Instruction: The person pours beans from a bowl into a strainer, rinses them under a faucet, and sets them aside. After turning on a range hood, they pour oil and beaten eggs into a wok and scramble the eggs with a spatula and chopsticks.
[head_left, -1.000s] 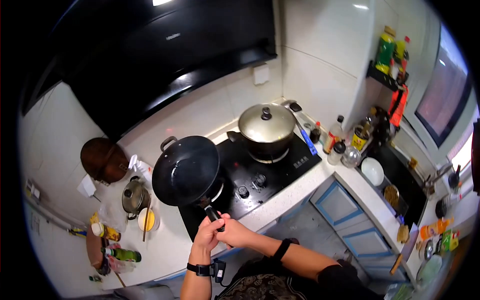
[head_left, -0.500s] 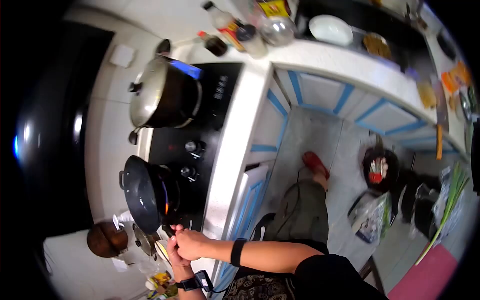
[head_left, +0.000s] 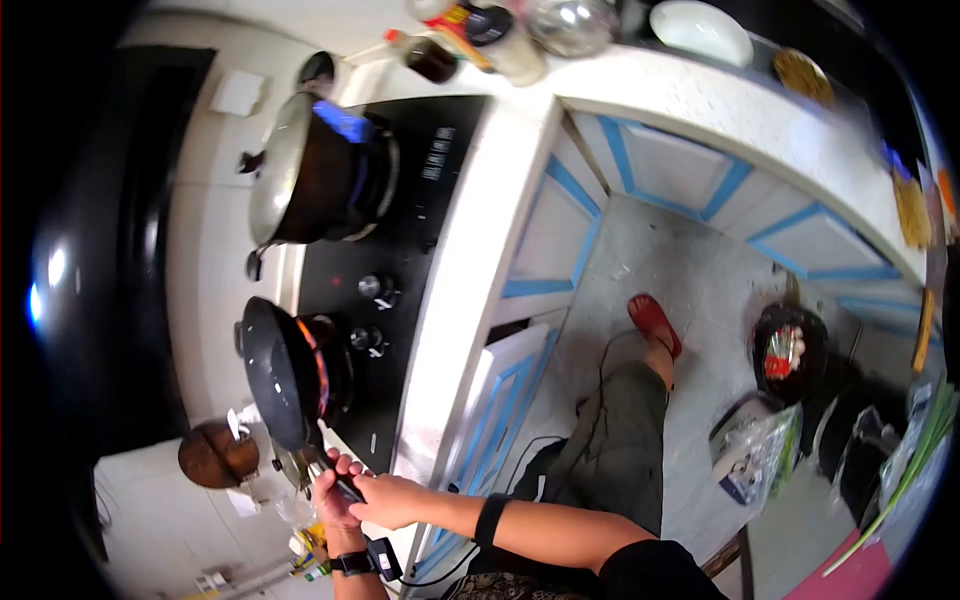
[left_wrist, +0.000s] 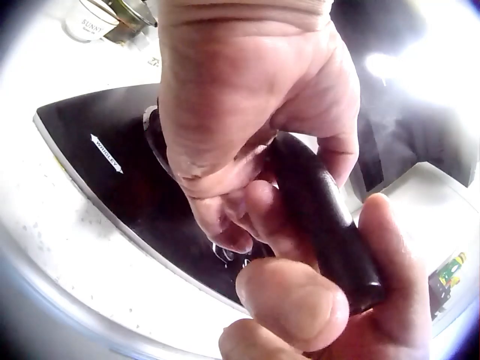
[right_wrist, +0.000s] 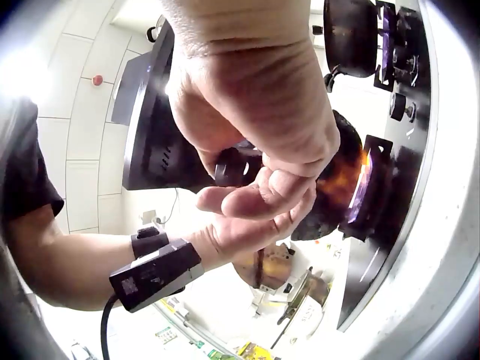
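Wok (head_left: 272,372) stands at the lower burner (head_left: 341,378) in the head view, flame (right_wrist: 343,180) licking round its underside; whether it touches the burner or hangs just above it cannot be told. Its bowl shows almost edge-on there, and how much of that is true tilt and how much the camera's angle is unclear.

Its long axis runs from the bowl straight down the handle (left_wrist: 324,206) to the hands, so the bowl lies up and a little left of them in the head view. Both hands grip the handle, fingers curled round it and crowded together, with no other thing in either. The left hand (head_left: 336,500) seems the nearer to the bowl; the right hand (head_left: 393,500) overlaps it on the side toward the person's body.

Further along the hob (head_left: 415,210) stands a lidded pot (head_left: 322,180), with two knobs (head_left: 372,288) near the front edge. The black hood (head_left: 130,230) lies to the left, and a round brown board (head_left: 218,456) beyond the wok. Bottles (head_left: 425,58) and a white bowl (head_left: 702,32) line the top, while a red slipper (head_left: 653,316) and a black bin (head_left: 762,345) show on the floor.
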